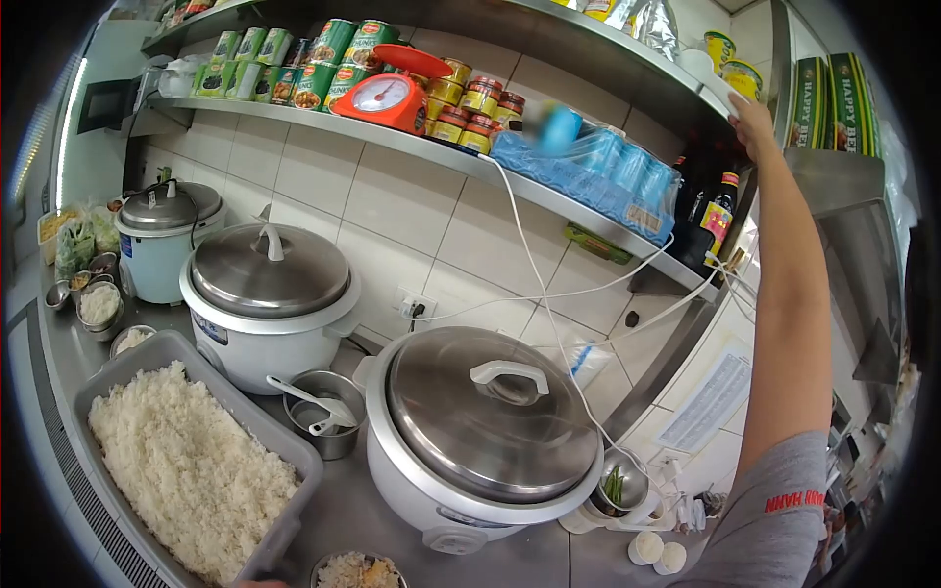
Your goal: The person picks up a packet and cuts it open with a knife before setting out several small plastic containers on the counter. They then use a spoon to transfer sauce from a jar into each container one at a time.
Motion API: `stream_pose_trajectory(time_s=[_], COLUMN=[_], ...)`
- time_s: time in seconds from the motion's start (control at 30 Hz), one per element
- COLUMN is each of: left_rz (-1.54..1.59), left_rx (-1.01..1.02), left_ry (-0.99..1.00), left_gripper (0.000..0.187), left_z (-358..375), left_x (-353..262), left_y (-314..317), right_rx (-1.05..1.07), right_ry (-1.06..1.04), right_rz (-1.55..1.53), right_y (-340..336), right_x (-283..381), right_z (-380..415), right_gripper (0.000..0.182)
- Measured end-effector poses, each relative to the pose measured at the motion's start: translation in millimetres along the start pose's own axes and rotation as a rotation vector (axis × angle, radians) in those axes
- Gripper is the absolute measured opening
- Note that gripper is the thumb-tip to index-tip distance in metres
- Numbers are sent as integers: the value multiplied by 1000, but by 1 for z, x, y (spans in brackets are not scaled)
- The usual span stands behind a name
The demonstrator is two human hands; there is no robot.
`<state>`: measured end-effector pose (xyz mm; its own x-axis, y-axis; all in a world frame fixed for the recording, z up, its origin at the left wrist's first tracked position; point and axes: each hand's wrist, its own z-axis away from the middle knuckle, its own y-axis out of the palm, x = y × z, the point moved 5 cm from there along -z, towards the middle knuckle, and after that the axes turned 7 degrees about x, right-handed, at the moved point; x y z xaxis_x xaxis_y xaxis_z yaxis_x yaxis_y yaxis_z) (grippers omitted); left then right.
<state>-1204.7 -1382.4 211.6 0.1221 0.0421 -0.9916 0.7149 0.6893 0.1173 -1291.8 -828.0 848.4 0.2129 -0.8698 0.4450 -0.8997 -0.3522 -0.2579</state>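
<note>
My right arm stretches up at the right, and my right hand point(753, 127) is at the end of the upper shelf. Its fingers are closed on the near end of a white object point(698, 67), whose exact shape is unclear. Yellow tubs point(742, 78) stand just beyond the fingers. Only a sliver of my left hand point(261, 584) shows at the bottom edge, its fingers out of view. Close to it are a grey tub point(309, 470) of cooked rice point(186, 461) and a small bowl of rice with something orange point(358, 571).
Large lidded rice cookers point(495, 412) point(270, 269) line the counter, with a metal pot point(338, 441) holding white scoops between them. The lower shelf point(441, 152) bears cans, a red scale point(382, 98), jars and blue cans. White cords hang before the tiled wall. Two white cups point(645, 549) stand lower right.
</note>
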Motion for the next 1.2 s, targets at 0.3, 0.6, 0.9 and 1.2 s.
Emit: stream_pose_trajectory(time_s=[0.3, 0.6, 0.9, 1.2], left_rz=[-151, -1295, -1236, -1219], left_rx=[-551, -501, -579, -651], left_ry=[173, -806, -642, -534], left_gripper=[41, 86, 92, 94], left_z=[-11, -12, -9, -7], left_x=[-22, 38, 32, 32], left_y=[-55, -42, -45, -46], right_rx=[-128, -121, -72, -68], right_ry=[-50, -176, 15, 9], right_rz=[119, 741, 21, -94], right_y=[-61, -25, 17, -24], right_x=[-9, 19, 23, 15], right_z=[8, -23, 8, 18], right_gripper=[33, 31, 22, 22])
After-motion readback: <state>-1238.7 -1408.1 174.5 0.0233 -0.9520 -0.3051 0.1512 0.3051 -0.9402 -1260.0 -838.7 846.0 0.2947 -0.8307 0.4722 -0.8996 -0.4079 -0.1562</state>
